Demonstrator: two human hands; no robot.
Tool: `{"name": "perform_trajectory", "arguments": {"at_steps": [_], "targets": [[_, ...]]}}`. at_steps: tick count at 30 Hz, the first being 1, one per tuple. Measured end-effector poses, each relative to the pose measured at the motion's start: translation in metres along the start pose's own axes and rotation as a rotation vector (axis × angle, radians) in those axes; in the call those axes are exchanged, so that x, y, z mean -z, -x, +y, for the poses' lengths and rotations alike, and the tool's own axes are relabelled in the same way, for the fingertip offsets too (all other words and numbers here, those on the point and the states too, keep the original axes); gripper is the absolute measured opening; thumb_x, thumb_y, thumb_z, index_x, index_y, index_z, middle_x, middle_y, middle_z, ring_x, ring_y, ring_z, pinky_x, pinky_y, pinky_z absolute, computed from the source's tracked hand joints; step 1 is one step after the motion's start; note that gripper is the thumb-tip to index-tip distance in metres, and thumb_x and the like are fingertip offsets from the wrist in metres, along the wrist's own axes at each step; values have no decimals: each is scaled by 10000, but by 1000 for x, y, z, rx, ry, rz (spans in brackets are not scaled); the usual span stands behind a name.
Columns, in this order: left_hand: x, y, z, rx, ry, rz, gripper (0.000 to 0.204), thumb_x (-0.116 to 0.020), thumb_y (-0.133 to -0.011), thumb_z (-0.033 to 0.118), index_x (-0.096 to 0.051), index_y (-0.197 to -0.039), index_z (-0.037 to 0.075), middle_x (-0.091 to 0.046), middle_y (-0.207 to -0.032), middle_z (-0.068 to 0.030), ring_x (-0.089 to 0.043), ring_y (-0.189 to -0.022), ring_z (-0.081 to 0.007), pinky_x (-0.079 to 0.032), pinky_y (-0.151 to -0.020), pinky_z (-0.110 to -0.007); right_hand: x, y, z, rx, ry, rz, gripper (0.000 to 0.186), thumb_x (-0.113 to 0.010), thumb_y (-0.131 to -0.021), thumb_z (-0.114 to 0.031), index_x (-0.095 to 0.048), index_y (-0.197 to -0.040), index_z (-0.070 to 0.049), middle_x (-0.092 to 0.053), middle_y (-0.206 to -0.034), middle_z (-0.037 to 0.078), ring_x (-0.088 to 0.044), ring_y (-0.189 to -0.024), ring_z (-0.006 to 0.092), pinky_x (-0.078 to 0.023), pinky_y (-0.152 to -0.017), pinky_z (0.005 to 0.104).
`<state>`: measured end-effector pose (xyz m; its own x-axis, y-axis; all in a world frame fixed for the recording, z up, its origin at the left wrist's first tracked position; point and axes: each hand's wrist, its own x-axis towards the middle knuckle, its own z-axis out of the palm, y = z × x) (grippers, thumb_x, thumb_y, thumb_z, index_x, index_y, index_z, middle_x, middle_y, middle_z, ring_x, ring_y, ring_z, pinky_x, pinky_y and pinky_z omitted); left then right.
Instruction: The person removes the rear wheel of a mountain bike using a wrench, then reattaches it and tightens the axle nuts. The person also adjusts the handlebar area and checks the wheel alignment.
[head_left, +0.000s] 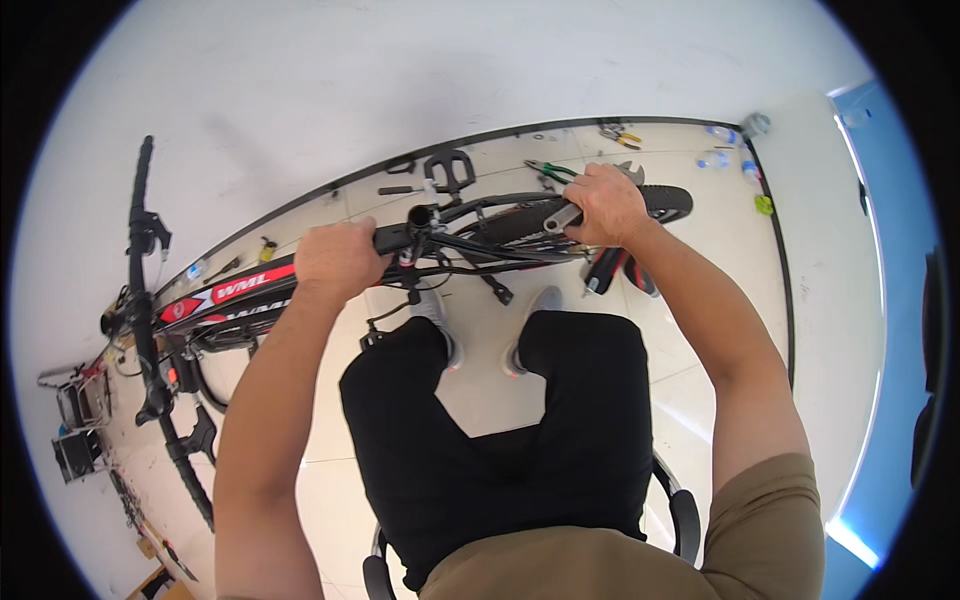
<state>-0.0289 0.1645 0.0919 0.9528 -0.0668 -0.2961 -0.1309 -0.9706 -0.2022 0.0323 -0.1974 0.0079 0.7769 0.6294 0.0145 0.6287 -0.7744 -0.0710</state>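
Note:
In front of me stands a bicycle with a red, white and black frame (235, 288). My left hand (340, 262) is closed around its top tube, just ahead of the open, round upper end of the seat tube (420, 215). My right hand (606, 207) grips an adjustable wrench (563, 218); the handle's end sticks out on one side of the fist and the jaws on the other. This hand is above the rear wheel (670, 203), and whether the wrench touches the bicycle I cannot tell. A black pedal (450, 171) shows beyond the frame.
On the floor beyond lie green-handled pliers (548, 170), yellow-handled pliers (622, 137) and several plastic bottles (712, 158). A red-and-black object (604, 272) is below the rear wheel. The handlebar (146, 330) reaches out at left. A white wall (400, 70) runs behind the bicycle.

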Motion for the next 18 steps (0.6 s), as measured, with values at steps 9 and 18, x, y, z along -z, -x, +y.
{"name": "perform_trajectory", "arguments": {"at_steps": [9,18], "targets": [[-4,0,3,-12,-2,19,343,-723,-834,433,-678,-934,108,-722,-830,-116,-705,-825,-323,-545,-744,-444,2,0,2,-49,2,-18,301,-767,-698,-372,-685,-841,-120,-676,-916,41,-597,-997,250,-477,-909,390],[-7,2,2,4,-54,37,397,-758,-806,471,-663,-908,100,-708,-796,-118,-700,-810,-325,-545,-723,-448,1,-11,-14,-33,58,-118,333,-758,-727,-399,-715,-897,-115,-705,-942,36,-598,-1036,234,-470,-929,363]]}}
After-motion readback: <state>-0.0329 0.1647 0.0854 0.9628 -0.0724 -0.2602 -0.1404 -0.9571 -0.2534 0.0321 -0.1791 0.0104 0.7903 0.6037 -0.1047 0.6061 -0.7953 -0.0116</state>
